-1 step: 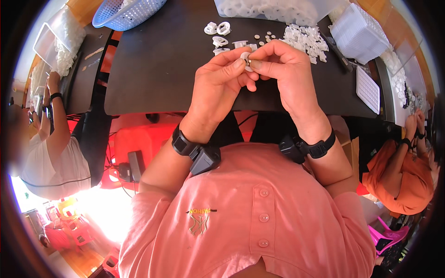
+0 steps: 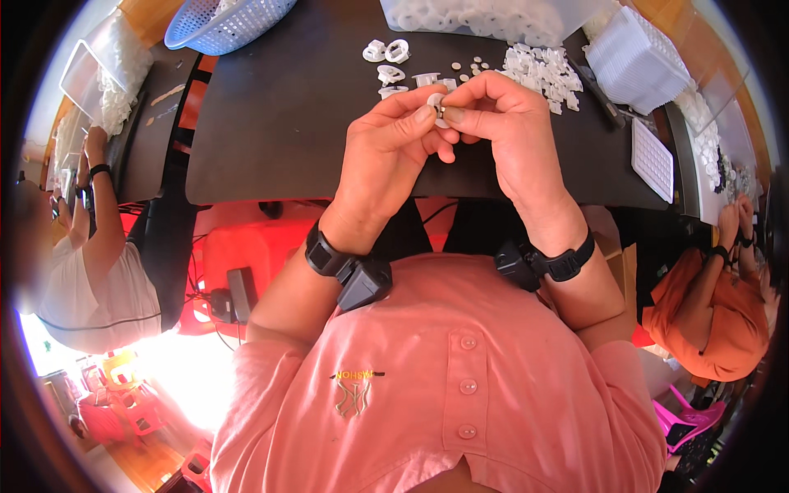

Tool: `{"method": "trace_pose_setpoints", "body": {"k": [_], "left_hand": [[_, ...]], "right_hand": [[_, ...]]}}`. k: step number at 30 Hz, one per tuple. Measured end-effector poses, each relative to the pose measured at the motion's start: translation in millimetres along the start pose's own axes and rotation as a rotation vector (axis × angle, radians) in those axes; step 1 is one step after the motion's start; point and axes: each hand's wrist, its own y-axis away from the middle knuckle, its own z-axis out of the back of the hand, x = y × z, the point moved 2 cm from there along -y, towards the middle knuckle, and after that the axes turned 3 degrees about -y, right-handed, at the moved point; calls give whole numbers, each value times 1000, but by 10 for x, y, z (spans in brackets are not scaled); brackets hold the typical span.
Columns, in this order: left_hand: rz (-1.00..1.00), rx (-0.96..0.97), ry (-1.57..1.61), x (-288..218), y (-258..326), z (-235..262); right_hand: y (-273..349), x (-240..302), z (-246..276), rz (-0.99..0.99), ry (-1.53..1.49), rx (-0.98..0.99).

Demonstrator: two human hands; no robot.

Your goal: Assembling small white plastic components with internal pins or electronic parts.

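Observation:
Both hands meet above the dark table, pinching one small round white plastic part point(image 2: 436, 102) between them. My left hand point(image 2: 392, 131) grips its left side with thumb and index finger. From the other side, the thumb and forefinger of my right hand point(image 2: 500, 115) press on it; fingertips hide much of the part and anything smaller in the right pinch. Just beyond lie several white ring-shaped plastic fittings point(image 2: 397, 52), some partly behind my fingers. A few small round discs point(image 2: 456, 66) sit beside a heap of small white plastic pieces point(image 2: 542, 76).
A blue perforated basket point(image 2: 222, 29) and a clear bin of white rings point(image 2: 485, 20) stand at the back of the table point(image 2: 263, 123). Stacked clear trays point(image 2: 639, 57) and a white gridded tray point(image 2: 652, 161) are at right. Co-workers point(image 2: 99, 279) sit on both sides.

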Motion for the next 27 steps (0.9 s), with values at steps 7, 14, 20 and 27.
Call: {"method": "trace_pose_setpoints", "body": {"k": [7,14,20,27], "left_hand": [[-10,-8,-5,4,0,-4],[-48,-7,-26,32,-13,23],[-57,11,-38,27,1,-9],[-31,0,-30,33,7,10]], "right_hand": [[-9,-39,-38,-85,-120,-84],[54,-38,-141,42,-13,-138],[95,-37,-60,70,53,-112],[83,2,-45,6,19,-88]]}}
